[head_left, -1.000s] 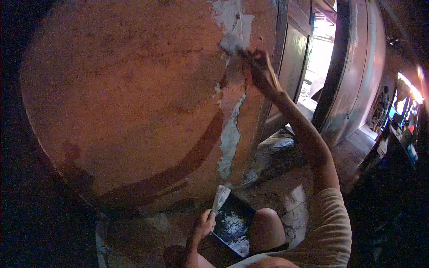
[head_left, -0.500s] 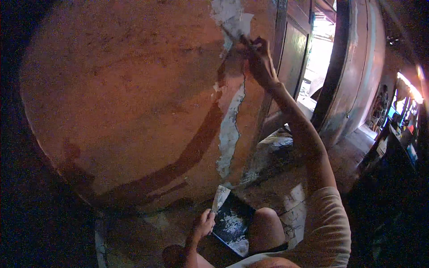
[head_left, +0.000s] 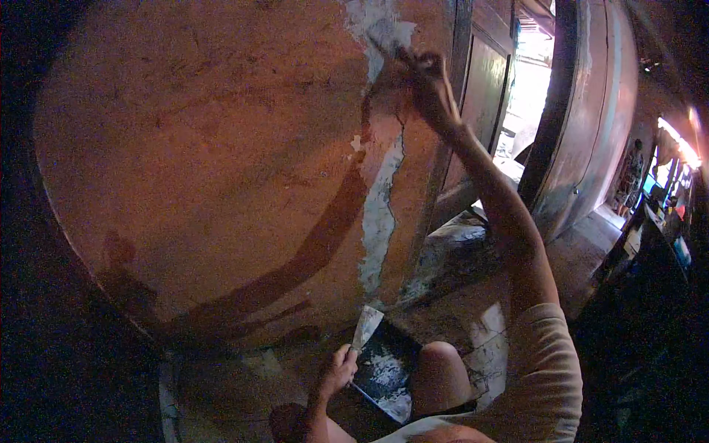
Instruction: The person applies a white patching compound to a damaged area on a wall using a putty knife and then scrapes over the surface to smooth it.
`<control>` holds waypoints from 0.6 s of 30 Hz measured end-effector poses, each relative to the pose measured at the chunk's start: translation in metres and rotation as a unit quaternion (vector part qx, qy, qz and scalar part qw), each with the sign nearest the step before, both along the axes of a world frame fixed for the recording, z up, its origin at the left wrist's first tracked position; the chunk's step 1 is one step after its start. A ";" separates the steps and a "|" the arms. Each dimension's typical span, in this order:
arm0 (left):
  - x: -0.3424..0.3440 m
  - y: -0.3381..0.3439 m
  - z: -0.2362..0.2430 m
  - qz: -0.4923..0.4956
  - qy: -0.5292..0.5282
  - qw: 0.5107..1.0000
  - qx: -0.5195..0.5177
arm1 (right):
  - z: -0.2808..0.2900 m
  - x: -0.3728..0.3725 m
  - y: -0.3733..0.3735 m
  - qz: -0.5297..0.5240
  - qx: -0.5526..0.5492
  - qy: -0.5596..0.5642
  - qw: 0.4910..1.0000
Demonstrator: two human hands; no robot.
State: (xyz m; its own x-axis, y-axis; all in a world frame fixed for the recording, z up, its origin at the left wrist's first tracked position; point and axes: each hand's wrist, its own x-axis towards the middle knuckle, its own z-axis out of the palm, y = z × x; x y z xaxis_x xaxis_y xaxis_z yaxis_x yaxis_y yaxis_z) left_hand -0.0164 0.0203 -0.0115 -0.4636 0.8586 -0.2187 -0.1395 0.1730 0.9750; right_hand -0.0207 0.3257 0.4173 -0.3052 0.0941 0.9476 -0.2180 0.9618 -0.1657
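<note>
An orange-brown wall (head_left: 221, 170) with peeled paint fills the left and middle. My raised right hand (head_left: 428, 77) grips a dark putty knife (head_left: 384, 49), seen nearly edge-on, against a whitish filled patch (head_left: 373, 18). Below it, a long grey-white strip (head_left: 378, 229) with ragged edges runs down the wall beside a crack. Low in front of me, my left hand (head_left: 338, 371) is closed round a second putty knife (head_left: 367, 326), its blade pointing up and smeared white. Beneath that blade lies a dark flat tray (head_left: 375, 347) with white paste (head_left: 388, 373) on it.
Right of the wall are a wooden door (head_left: 484, 96) and a bright opening (head_left: 528, 96). A curved-looking pinkish panel (head_left: 591, 125) stands beyond. My bent knee (head_left: 442, 365) is beside the tray. Dim clutter (head_left: 668, 214) lines the far right.
My right hand has shifted slightly at the upper patch, its putty knife staying close to the wall. The left putty knife has tipped a little to the right.
</note>
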 end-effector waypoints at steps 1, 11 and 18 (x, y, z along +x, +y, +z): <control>0.000 -0.001 0.000 0.007 0.017 1.000 0.004 | -0.020 -0.005 0.005 -0.013 -0.005 -0.008 1.000; -0.001 0.001 -0.001 -0.014 0.013 1.000 -0.021 | -0.006 -0.012 -0.018 -0.005 0.008 0.184 0.983; 0.001 0.001 0.004 0.007 -0.010 1.000 -0.016 | 0.002 0.010 -0.004 0.252 -0.224 -0.063 0.939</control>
State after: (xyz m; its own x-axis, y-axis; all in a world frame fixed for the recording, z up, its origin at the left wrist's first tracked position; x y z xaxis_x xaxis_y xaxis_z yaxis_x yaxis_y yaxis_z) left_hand -0.0151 0.0211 -0.0077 -0.4711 0.8443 -0.2554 -0.1606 0.2026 0.9660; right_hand -0.0104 0.3215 0.4197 -0.5257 0.2868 0.8009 -0.5788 0.5693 -0.5838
